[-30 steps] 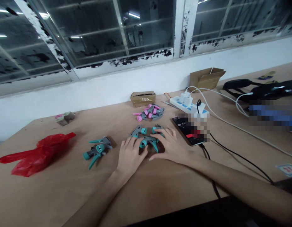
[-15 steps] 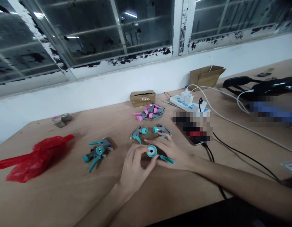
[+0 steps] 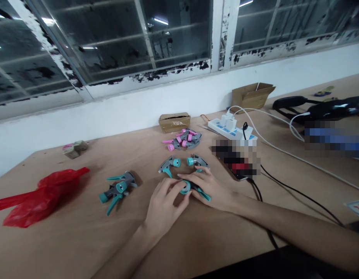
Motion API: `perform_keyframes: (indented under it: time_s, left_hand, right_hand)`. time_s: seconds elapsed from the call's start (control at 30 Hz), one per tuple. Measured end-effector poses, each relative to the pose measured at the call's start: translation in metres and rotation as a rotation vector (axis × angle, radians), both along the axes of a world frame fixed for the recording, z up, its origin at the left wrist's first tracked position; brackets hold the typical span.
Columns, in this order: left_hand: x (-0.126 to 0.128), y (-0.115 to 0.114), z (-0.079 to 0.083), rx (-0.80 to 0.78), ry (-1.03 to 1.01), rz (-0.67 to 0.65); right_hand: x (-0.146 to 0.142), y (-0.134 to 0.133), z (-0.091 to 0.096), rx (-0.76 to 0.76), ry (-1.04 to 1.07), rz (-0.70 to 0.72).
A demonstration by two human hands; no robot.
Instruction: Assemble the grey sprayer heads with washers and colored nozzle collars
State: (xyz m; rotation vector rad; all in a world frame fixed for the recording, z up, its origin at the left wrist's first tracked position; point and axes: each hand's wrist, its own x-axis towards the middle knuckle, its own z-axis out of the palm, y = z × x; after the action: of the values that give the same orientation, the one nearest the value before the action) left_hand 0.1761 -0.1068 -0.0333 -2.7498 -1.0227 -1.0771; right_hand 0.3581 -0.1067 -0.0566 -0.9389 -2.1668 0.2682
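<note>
Teal-capped spray trigger (image 3: 186,188) — held between left grip (image 3: 165,202) and right grip (image 3: 216,190).

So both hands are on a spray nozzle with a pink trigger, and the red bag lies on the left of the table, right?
Not quite: the head view shows the trigger is teal, not pink. The left hand and right hand are both on that spray nozzle, and the red bag lies on the left of the table.
</note>
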Motion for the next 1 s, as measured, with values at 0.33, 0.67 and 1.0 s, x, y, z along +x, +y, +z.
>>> perform_keyframes:
  time_s: [0.33, 0.67, 1.0]
  left_hand:
    - [-0.001, 0.007, -0.001, -0.573, -0.383, 0.045]
    - [0.004, -0.004, -0.008, -0.585, -0.499, -0.023]
    - [0.004, -0.011, 0.001, -0.366, -0.397, -0.045]
  right_hand:
    - [0.006, 0.014, 0.003, -0.666, 0.756, -0.073]
    - [-0.005, 0.008, 0.003, -1.025, 1.065, 0.182]
    - [0.001, 0.006, 0.01, -1.137, 1.064, 0.351]
